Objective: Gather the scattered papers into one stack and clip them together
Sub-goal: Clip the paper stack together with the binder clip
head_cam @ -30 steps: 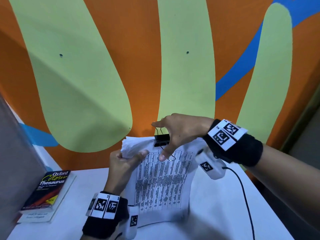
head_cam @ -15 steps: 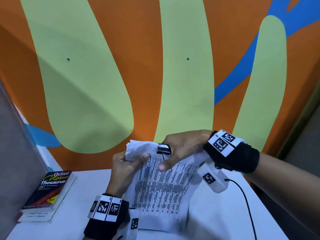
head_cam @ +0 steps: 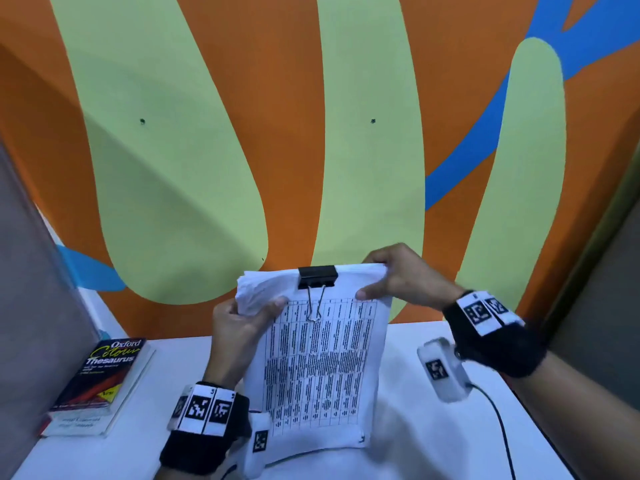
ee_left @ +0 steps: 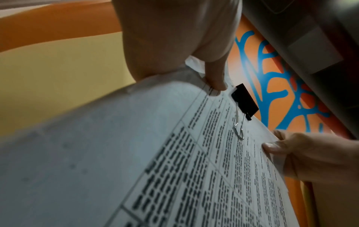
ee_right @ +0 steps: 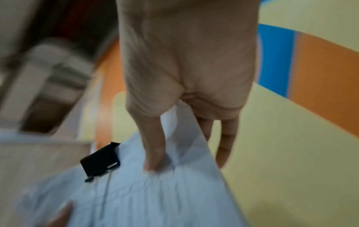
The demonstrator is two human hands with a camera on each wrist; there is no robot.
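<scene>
A stack of white papers (head_cam: 322,368) with a printed table on top is held upright above the white table (head_cam: 415,441). A black binder clip (head_cam: 317,277) grips the middle of the stack's top edge, one wire handle folded down over the front sheet. My left hand (head_cam: 242,320) pinches the crumpled top left corner, thumb in front. My right hand (head_cam: 394,278) pinches the top right corner, thumb on the front sheet and fingers behind. The clip (ee_left: 245,101) shows between both thumbs in the left wrist view, and blurred in the right wrist view as the same clip (ee_right: 101,159).
An Oxford Thesaurus (head_cam: 100,375) lies on another book at the table's left edge. A black cable (head_cam: 502,427) runs across the table's right side. A grey panel (head_cam: 31,306) stands on the left. The painted wall (head_cam: 311,133) is close behind the papers.
My right hand let go of the binder clip and moved right to pinch the stack's top right corner. The clip now sits clamped on the top edge, handle folded down.
</scene>
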